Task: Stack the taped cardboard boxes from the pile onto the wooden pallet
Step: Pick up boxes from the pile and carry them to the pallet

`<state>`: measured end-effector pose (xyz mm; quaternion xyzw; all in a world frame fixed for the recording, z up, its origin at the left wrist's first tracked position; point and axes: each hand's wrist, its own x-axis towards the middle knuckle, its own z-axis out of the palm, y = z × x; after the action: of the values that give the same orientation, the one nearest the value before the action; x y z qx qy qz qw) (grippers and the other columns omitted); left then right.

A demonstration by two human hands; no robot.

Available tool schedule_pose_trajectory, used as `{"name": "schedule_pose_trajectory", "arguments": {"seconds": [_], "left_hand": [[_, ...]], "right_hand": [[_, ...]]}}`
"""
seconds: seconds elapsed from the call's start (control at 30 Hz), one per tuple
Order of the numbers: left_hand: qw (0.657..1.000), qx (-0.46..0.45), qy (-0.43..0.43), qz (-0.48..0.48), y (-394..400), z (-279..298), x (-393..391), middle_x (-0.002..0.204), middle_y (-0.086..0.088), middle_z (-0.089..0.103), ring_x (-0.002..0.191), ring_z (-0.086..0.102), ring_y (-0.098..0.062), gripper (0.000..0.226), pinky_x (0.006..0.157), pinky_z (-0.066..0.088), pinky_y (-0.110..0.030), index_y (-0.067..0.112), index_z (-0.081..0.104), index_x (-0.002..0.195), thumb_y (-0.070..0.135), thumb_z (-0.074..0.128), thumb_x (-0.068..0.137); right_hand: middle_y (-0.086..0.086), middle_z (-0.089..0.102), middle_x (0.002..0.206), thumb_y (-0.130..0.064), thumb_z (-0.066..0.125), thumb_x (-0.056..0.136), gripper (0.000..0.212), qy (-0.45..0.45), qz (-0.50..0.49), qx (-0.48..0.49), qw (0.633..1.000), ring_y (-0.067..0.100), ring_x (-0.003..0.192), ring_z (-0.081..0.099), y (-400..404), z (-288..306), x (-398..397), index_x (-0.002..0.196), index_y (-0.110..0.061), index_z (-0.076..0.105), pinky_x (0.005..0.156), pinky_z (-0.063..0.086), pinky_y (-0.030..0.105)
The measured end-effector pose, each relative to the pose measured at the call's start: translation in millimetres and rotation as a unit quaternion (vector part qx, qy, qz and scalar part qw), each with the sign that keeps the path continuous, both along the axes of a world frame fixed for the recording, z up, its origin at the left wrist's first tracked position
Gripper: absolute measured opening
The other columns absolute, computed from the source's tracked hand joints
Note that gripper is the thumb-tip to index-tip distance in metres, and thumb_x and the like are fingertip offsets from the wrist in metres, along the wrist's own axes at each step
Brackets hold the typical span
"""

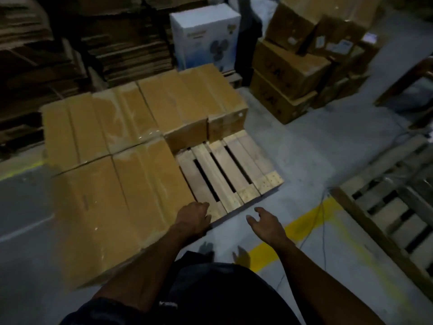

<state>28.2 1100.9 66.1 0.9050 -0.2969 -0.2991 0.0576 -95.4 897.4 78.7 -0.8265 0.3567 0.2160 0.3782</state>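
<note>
From the head view, the wooden pallet lies on the floor in the middle of the frame, with only its lower right part bare. The taped boxes cover the rest of it: a big one at lower left, another behind it at centre left, and smaller ones along the back edge toward the upper middle, all packed touching one another.

The left hand is at the lower middle of the frame, over the near corner of the pallet and just beside the big front box; its fingers are loosely bent and hold nothing. The right hand hangs in the air to the right of it, over the floor, fingers spread and relaxed, empty.

The pile of boxes stands at the upper right, stacked unevenly, some tilted. A white carton with a fan printed on it stands upright at the upper middle, behind the pallet. Stacks of flat cardboard fill the upper left. A second pallet lies at the right edge, beside a yellow floor line and a thin cable crossing it
</note>
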Motion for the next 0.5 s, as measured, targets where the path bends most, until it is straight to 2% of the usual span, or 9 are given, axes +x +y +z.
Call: {"name": "schedule_pose_trajectory", "arguments": {"seconds": [0.17, 0.33, 0.5], "left_hand": [[0.996, -0.012, -0.015, -0.084, -64, 10, 35, 0.145, -0.012, 0.047, 0.132, 0.045, -0.028, 0.053, 0.101, 0.044, -0.037, 0.012, 0.037, 0.148, 0.037, 0.040, 0.102], [0.993, -0.028, -0.030, -0.113, -149, 14, 56, 0.139, -0.012, 0.053, 0.128, 0.048, -0.028, 0.050, 0.100, 0.044, -0.036, 0.012, 0.044, 0.143, 0.037, 0.044, 0.101], [0.990, -0.040, -0.064, -0.116, -269, 5, 67, 0.136, -0.012, 0.055, 0.126, 0.049, -0.028, 0.048, 0.100, 0.044, -0.036, 0.009, 0.048, 0.140, 0.035, 0.046, 0.099]], "right_hand": [[0.007, 0.044, 0.152, -0.051, 0.051, 0.098, 0.065, -0.014, -0.031, -0.037, 0.999, 0.030, 0.138, 0.042, -44, 10, 7, 0.151, -0.016, 0.037, 0.111, 0.038, 0.044], [0.007, 0.045, 0.151, -0.056, 0.047, 0.098, 0.066, -0.027, -0.052, -0.077, 0.995, 0.029, 0.138, 0.042, -113, 8, 11, 0.150, -0.017, 0.039, 0.110, 0.038, 0.041], [0.007, 0.048, 0.148, -0.055, 0.048, 0.098, 0.063, -0.040, -0.047, -0.120, 0.991, 0.029, 0.136, 0.043, -230, -6, 19, 0.147, -0.015, 0.044, 0.107, 0.038, 0.038]]}}
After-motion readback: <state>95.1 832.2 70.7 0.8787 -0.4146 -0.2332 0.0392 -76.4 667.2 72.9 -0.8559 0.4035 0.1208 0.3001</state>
